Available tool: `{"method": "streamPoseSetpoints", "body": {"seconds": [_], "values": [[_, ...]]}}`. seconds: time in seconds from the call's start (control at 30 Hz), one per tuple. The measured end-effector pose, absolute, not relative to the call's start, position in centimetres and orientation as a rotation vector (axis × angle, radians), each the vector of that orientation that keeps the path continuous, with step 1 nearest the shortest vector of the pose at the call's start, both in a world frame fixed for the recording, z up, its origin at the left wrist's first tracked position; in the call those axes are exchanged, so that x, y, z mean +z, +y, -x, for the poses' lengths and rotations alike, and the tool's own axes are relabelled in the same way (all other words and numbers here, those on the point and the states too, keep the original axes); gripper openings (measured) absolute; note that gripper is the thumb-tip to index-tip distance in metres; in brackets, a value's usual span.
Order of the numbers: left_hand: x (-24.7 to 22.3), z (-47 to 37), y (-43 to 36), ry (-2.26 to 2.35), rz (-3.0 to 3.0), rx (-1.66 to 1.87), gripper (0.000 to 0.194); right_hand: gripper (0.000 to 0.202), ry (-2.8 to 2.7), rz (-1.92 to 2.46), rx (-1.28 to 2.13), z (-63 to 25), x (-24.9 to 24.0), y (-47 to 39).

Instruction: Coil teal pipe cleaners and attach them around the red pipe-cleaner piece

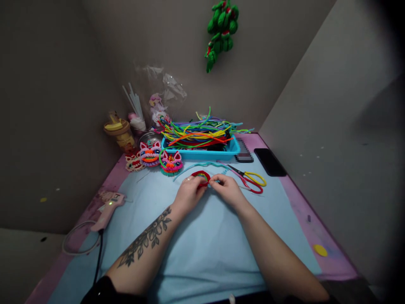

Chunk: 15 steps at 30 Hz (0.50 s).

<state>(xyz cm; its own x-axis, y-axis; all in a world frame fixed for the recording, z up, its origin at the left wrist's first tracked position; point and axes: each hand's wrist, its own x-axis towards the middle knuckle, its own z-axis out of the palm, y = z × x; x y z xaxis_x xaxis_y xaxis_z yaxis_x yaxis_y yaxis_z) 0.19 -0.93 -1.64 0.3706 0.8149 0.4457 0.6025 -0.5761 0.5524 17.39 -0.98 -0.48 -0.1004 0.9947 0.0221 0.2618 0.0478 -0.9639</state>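
Between my hands is a small rounded piece of coiled pipe cleaner (200,173), red outside with green and yellow inside. My left hand (190,192) wraps round its near left side, thumb and fingers closed on it. On the right edge of the piece, the fingers of my right hand (227,189) are pinched together; the strand between their tips is too small to make out fully. Just beyond lies a light-blue pipe cleaner (207,164). Scissors (248,180) with red and yellow handles rest right of my right hand.
A blue tray (199,154) heaped with colourful pipe cleaners (196,134) stands at the back. Left of it sit several fuzzy animal-face pieces (171,164) and a lidded cup (118,131). A corded pink glue gun (107,211) lies left, a black phone (270,162) right.
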Motion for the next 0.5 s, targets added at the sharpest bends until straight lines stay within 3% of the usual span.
{"method": "streamPoseSetpoints", "body": {"seconds": [0.13,0.5], "values": [[-1.52,-0.25,-1.00,1.249,-2.339,1.032,0.011,0.024,-1.330,1.273,1.242,-17.38,-1.34,-0.73],[-1.71,-0.09,-0.84,1.275,-2.450,1.048,0.004,0.022,-1.473,1.301,1.135,-17.37,-0.77,-0.84]]}}
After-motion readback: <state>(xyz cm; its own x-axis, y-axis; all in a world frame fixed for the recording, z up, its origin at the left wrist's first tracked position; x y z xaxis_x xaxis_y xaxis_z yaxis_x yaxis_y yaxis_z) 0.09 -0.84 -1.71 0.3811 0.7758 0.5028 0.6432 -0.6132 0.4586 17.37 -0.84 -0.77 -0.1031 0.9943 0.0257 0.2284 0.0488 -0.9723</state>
